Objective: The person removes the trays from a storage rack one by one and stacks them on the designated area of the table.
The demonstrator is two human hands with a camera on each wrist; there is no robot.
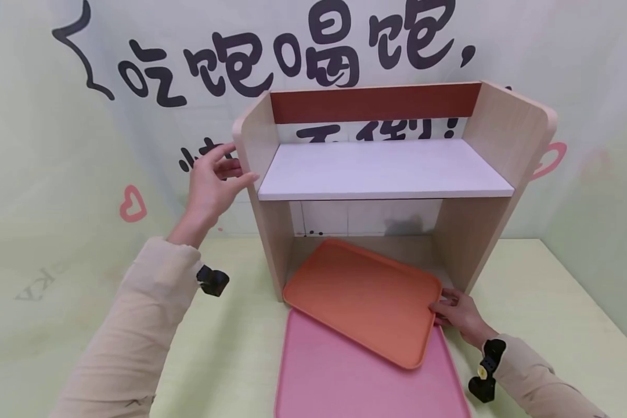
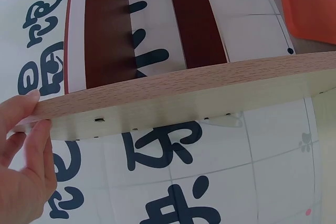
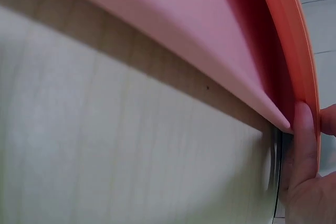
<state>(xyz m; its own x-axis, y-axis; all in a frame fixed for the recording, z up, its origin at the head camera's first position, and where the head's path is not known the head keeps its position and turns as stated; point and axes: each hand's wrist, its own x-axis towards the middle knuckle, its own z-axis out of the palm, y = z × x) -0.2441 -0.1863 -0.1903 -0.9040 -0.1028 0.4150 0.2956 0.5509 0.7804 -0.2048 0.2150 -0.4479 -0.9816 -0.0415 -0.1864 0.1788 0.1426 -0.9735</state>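
My left hand [image 1: 214, 180] pinches the front edge of the left side panel [image 1: 258, 133] of a small wooden desk shelf, thumb on one side and fingers on the other, as the left wrist view also shows. Low on the right, my right hand [image 1: 462, 316] grips the right rim of an orange tray [image 1: 366, 296] between thumb and fingers. The orange tray lies turned at an angle, its back part inside the shelf's lower opening. Its front corner overlaps a pink tray [image 1: 366, 371] on the table, whose edge [image 3: 210, 61] runs close under the orange rim [image 3: 302, 51].
A white middle shelf board [image 1: 386, 168] spans the two side panels, with a dark red back rail [image 1: 376, 103] above it. The right side panel [image 1: 475, 232] stands just beyond my right hand. Behind the pale table [image 1: 543, 290] hangs a printed cloth [image 1: 151, 133].
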